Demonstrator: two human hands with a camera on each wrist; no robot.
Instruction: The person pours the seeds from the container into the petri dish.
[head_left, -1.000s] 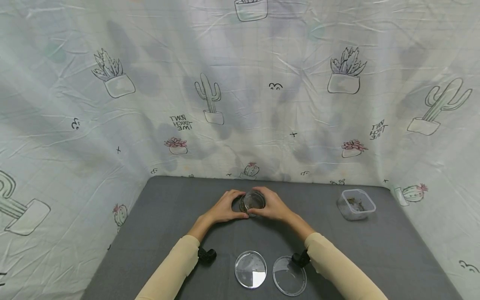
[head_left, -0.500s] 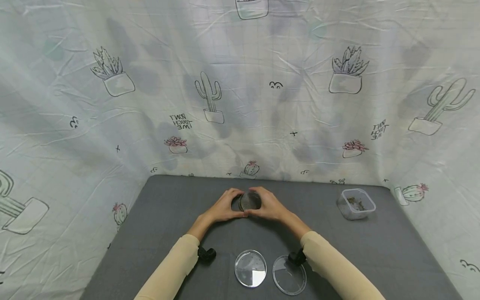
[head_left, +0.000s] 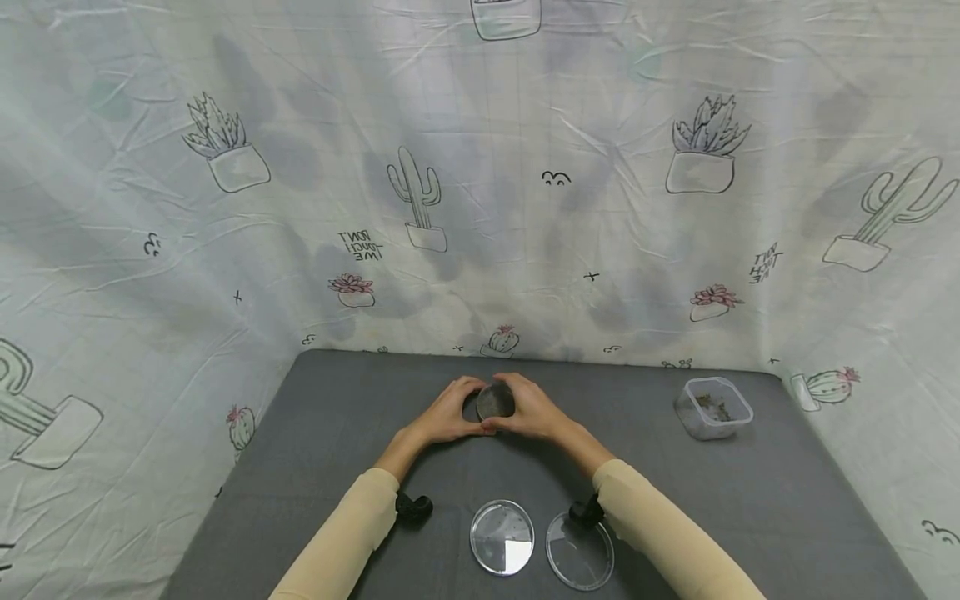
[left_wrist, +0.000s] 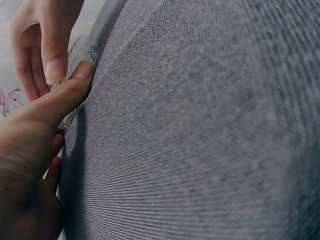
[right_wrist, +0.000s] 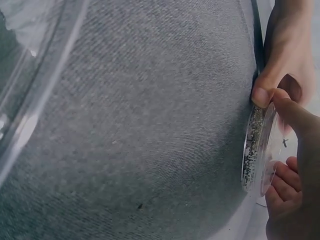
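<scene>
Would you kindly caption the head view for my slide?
Both hands, left hand and right hand, hold a petri dish over the grey table.

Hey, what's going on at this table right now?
A person holds a small round clear dish with dark grainy bits inside, both hands around it on the grey table. The left hand and right hand grip its rim from either side. Nearer the person lie two empty clear round dishes, and a square plastic tub with dark material sits off to the right.
</scene>
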